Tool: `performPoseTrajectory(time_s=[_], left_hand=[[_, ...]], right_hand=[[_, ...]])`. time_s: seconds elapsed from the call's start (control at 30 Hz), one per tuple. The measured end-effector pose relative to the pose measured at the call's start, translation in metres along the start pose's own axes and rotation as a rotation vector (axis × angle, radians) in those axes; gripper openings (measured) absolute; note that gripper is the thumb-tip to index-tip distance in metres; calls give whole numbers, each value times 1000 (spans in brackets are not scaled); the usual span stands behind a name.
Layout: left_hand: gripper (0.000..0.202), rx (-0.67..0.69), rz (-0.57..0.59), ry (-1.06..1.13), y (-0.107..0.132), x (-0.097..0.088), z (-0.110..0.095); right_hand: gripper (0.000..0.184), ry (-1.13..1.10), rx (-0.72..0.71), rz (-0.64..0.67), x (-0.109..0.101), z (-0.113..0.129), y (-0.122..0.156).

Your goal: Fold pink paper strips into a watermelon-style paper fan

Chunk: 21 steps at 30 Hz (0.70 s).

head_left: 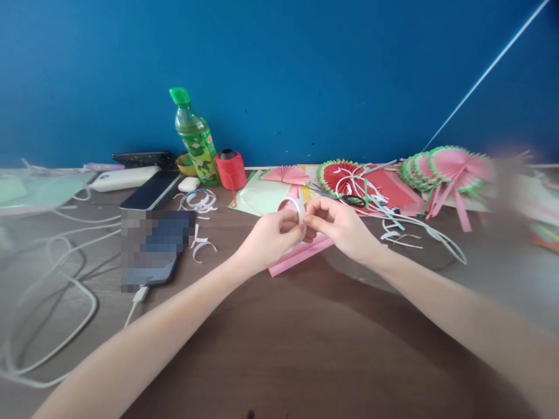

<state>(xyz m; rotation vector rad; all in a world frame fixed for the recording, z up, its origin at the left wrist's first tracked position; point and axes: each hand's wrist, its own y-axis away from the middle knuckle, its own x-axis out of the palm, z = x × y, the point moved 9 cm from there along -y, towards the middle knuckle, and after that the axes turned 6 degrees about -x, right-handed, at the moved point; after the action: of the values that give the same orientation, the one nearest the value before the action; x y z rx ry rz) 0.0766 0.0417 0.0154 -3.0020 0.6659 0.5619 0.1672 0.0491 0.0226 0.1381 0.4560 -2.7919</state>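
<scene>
My left hand (pixel 279 235) is closed around a roll of white tape (pixel 297 205), held upright above the table. The fingers of my right hand (pixel 336 224) are pinched together against the roll's right side; whether they grip a loose tape end is too small to make out. Under both hands lies a folded strip of pink paper (pixel 301 256). Just behind them are a pink pleated paper fan (pixel 286 174) and a pale green sheet (pixel 257 195). Black-handled scissors (pixel 353 201) lie to the right, partly covered by white strips.
On the left are a phone (pixel 161 247) with a white cable (pixel 94 299), a green-capped bottle (pixel 196 139) and a spool of red thread (pixel 231 170). Pink and green pleated fans (pixel 454 169) rest at the right. A blue wall (pixel 279 75) bounds the table's back.
</scene>
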Motion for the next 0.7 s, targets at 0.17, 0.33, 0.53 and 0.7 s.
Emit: performPoseTrajectory(time_s=[0.17,0.33,0.53,0.7], left_hand=[[8,-3,13,38,1,0,-5],[5,-20,31,92,1,1,-4],[8,-13,-11,104,-3,-5,3],[12,-4,-50,-13,0,-6,-1]], right_hand=[[27,-95,62,-4,1,-5,1],[22,-237,51,32,3,-7,-1],[14,-17,-69,-41,-7,6,0],[18,115,-167,-51,-7,14,1]])
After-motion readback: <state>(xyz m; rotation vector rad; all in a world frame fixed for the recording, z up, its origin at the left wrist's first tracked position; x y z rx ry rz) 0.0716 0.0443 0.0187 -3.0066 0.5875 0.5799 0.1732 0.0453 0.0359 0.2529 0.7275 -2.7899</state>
